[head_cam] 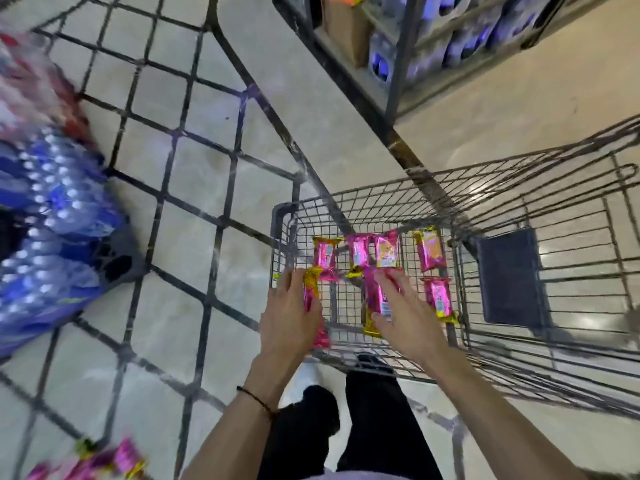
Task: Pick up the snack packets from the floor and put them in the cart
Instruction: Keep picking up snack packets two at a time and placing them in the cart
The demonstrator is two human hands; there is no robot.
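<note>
Close on the left, a large wire cage (194,188) stands over the pale floor (346,133), with blurred blue bottle packs (52,216) heaped at its far left side. A shelf rack (433,39) of boxes and bottles runs across the top right. Between them sits the cart (485,209), its wire basket open from above and a dark flap (509,275) folded against its rear panel.

Both hands reach into the cart's near end. The left hand (294,317) has its grip closed round a pink packet (310,296) at the basket's left wall, long axis running away from the person. The right hand (405,317) lies spread, fingers loose, over another pink packet (375,306) with a gold end; whether it clasps it cannot be told. That packet also points away, lengthwise.

Five more packets (388,252) lie flat on the basket bottom beyond and beside the hands, mostly lengthwise too. Further pink packets (104,462), blurred, remain at the bottom left.
</note>
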